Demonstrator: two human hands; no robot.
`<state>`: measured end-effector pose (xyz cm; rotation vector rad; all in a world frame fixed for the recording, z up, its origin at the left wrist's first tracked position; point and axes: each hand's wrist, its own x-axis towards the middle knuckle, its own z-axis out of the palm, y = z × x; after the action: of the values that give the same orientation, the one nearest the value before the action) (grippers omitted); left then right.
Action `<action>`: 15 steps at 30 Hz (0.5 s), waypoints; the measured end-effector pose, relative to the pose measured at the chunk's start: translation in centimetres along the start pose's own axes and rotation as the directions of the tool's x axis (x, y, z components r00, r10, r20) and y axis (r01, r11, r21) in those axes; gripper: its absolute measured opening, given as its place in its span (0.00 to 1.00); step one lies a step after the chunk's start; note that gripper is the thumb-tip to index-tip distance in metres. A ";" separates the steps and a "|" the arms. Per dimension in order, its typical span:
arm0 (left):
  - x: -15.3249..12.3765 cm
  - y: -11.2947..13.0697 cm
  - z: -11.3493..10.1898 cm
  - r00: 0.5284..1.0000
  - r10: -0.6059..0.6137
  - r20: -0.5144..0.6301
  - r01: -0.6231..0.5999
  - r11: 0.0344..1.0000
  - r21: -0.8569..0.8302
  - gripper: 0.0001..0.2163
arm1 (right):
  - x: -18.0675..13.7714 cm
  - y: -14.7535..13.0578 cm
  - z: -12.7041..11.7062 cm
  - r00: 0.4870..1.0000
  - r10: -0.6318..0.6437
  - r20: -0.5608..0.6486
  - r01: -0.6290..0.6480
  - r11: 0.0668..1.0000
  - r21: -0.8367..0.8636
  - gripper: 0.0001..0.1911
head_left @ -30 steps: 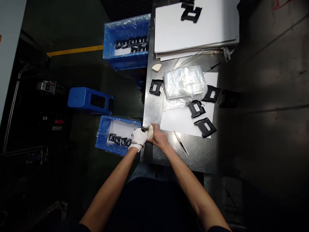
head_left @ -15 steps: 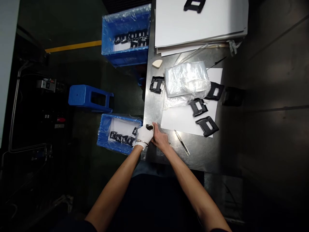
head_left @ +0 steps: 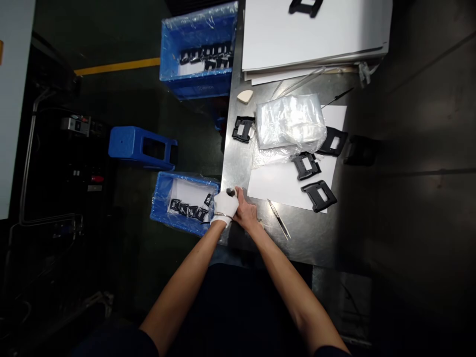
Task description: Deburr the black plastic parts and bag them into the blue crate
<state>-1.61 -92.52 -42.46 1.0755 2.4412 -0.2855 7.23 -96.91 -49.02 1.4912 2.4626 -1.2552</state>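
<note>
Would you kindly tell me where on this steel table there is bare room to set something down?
Bare steel shows right of the tweezers, below the white paper sheet, and in a strip between the black frame and the gloved left hand. It is crowded around the plastic bundle and the black frames on the paper.

Black piece (head_left: pixel 231 192) mostly hidden, top bracket (head_left: pixel 305 7) cut off

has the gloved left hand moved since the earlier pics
Yes. The gloved left hand, pinching a black plastic part, has shifted toward its right, away from the blue bin, further over the steel table.
</note>
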 end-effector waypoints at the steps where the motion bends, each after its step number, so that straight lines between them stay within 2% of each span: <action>1: 0.0 0.1 0.0 1.000 -0.002 -0.005 0.002 1.000 0.001 0.16 | 0.0 0.0 0.0 1.000 0.001 0.001 -0.001 1.000 -0.001 0.53; 15: 0.0 0.1 -0.1 1.000 0.025 -0.009 -0.025 0.999 -0.023 0.15 | 0.0 -0.3 0.4 0.999 0.022 -0.037 -0.021 0.999 0.028 0.53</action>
<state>-1.57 -92.44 -42.40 1.0989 2.4315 -0.2450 6.87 -97.24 -49.16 1.5569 2.4547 -1.2743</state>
